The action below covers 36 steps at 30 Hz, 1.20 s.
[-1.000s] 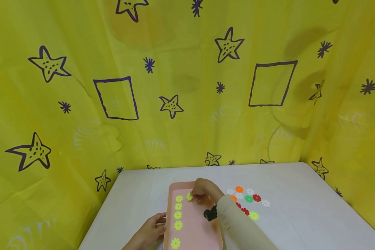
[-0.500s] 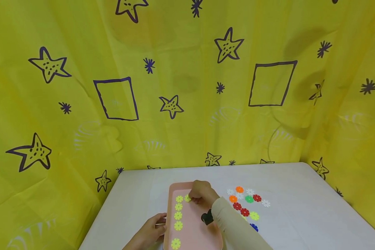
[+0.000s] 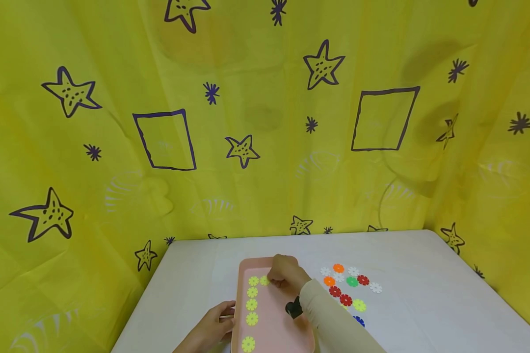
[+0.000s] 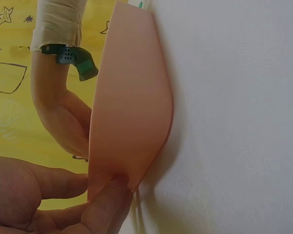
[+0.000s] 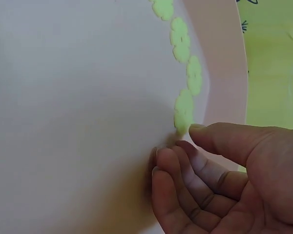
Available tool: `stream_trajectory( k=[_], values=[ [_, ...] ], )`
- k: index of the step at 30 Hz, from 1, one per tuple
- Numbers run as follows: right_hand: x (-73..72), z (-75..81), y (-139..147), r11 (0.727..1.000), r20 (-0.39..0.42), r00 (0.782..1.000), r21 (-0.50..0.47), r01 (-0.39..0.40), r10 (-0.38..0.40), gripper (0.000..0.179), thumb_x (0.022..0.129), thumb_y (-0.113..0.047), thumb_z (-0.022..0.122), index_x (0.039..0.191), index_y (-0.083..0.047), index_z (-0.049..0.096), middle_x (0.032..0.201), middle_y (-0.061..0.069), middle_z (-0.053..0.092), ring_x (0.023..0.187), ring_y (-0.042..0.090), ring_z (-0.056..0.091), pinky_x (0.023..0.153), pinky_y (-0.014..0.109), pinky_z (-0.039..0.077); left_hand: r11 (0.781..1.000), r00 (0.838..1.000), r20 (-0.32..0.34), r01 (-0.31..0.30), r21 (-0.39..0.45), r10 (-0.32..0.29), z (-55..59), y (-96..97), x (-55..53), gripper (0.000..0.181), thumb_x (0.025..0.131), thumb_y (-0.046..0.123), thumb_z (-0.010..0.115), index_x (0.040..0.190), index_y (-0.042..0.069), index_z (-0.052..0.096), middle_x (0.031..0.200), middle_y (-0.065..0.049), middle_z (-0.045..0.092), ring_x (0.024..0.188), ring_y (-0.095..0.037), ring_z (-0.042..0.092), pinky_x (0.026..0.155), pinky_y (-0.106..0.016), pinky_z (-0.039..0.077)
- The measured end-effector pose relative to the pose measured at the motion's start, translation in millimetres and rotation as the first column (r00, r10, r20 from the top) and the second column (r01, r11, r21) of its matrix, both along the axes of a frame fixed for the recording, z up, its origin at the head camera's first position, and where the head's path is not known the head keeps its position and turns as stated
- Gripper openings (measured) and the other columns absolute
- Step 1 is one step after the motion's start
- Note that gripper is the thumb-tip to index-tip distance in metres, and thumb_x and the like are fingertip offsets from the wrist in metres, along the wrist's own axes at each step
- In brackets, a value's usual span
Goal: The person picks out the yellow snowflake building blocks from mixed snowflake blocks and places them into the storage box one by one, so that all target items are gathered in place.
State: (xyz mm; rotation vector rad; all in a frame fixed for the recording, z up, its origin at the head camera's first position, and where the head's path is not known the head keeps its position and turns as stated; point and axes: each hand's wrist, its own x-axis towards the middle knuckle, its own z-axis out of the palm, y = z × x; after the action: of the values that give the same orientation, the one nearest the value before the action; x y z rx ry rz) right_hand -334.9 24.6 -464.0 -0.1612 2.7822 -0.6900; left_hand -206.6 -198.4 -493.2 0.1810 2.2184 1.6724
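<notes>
On the pink tray [image 3: 274, 328] my right hand [image 3: 287, 272] holds its thumb and fingertips at the edge of a yellow snowflake disc [image 5: 184, 111]. This disc lies beside the top one of a column of several yellow snowflake discs [image 3: 252, 304] along the tray's left side. There is a wider gap above the lowest disc [image 3: 248, 344]. My left hand [image 3: 212, 326] grips the tray's left side. In the left wrist view, the left fingers [image 4: 105, 202] press against the tray's outer wall [image 4: 132, 87] and reach its rim.
To the right of the tray, loose snowflake discs in white, orange, green [image 3: 352, 281], red [image 3: 346, 299], yellow and blue [image 3: 359, 321] are spread on the white table [image 3: 424, 294]. My right forearm partly covers some. A yellow curtain [image 3: 265, 186] with star drawings hangs behind.
My right hand has moved slightly left and down, bringing the yellow snowflake disc close beside the column's top disc. My left hand has stayed on the tray.
</notes>
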Motion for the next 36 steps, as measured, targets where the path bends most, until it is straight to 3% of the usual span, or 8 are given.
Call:
stream_trajectory(
  k=[7,14,20,25,29,36],
  values=[
    [-6.9,16.5,19,0.986,-0.001,0.997,-0.148,-0.079,0.080,0.031,0.094,-0.014,0.074,0.066,-0.003,0.066,0.057,0.001,0.058,0.052,0.012,0.053,0.053,0.022,0.046,1.000,1.000,0.001,-0.001,0.006,0.001,-0.2,0.2,-0.2,0.053,0.103,0.001,0.054,0.148,-0.021,0.036,0.134,-0.032,0.057,0.120,-0.039,0.065,0.095,-0.051,0.061],
    [-14.6,39.9,64,0.957,-0.027,0.995,-0.274,-0.098,0.094,0.027,0.098,-0.014,0.072,0.075,0.001,0.072,0.065,0.003,0.065,0.057,0.012,0.064,0.065,0.030,0.064,1.000,1.000,-0.004,0.011,0.008,-0.011,-0.3,0.0,-1.1,0.053,0.103,-0.001,0.053,0.148,-0.022,0.035,0.135,-0.033,0.055,0.122,-0.042,0.063,0.096,-0.052,0.061],
    [-10.1,50.8,110,0.967,-0.058,0.994,-0.233,-0.105,0.094,0.027,0.099,-0.018,0.072,0.090,0.007,0.075,0.072,0.006,0.067,0.062,0.014,0.064,0.067,0.030,0.064,1.000,1.000,-0.003,0.007,0.002,-0.007,0.7,0.8,-1.0,0.053,0.103,0.000,0.053,0.148,-0.022,0.035,0.135,-0.034,0.056,0.122,-0.043,0.064,0.096,-0.052,0.061],
    [-0.1,53.3,143,0.980,-0.067,0.992,-0.163,-0.115,0.105,0.026,0.100,-0.021,0.072,0.090,0.003,0.074,0.074,0.006,0.066,0.066,0.015,0.064,0.069,0.032,0.063,1.000,1.000,0.003,0.004,0.012,-0.005,1.2,-1.0,0.2,0.053,0.104,0.001,0.053,0.148,-0.022,0.035,0.135,-0.034,0.056,0.122,-0.042,0.064,0.096,-0.052,0.061],
    [12.9,52.5,165,0.983,-0.065,0.992,-0.142,-0.117,0.109,0.024,0.099,-0.020,0.073,0.087,0.001,0.073,0.072,0.006,0.064,0.065,0.017,0.059,0.068,0.036,0.059,1.000,1.000,-0.005,0.009,0.010,-0.009,1.2,-0.5,0.0,0.053,0.104,0.001,0.053,0.148,-0.022,0.035,0.135,-0.034,0.056,0.123,-0.044,0.063,0.096,-0.053,0.060],
    [38.7,46.9,193,0.990,-0.054,0.995,-0.101,-0.094,0.089,0.020,0.097,-0.019,0.076,0.087,-0.001,0.070,0.073,0.007,0.062,0.066,0.018,0.053,0.060,0.029,0.047,0.999,0.999,0.003,0.034,0.039,-0.034,-0.6,-0.7,0.0,0.054,0.104,0.000,0.052,0.148,-0.023,0.032,0.135,-0.035,0.056,0.122,-0.042,0.064,0.096,-0.053,0.060]
  ],
)
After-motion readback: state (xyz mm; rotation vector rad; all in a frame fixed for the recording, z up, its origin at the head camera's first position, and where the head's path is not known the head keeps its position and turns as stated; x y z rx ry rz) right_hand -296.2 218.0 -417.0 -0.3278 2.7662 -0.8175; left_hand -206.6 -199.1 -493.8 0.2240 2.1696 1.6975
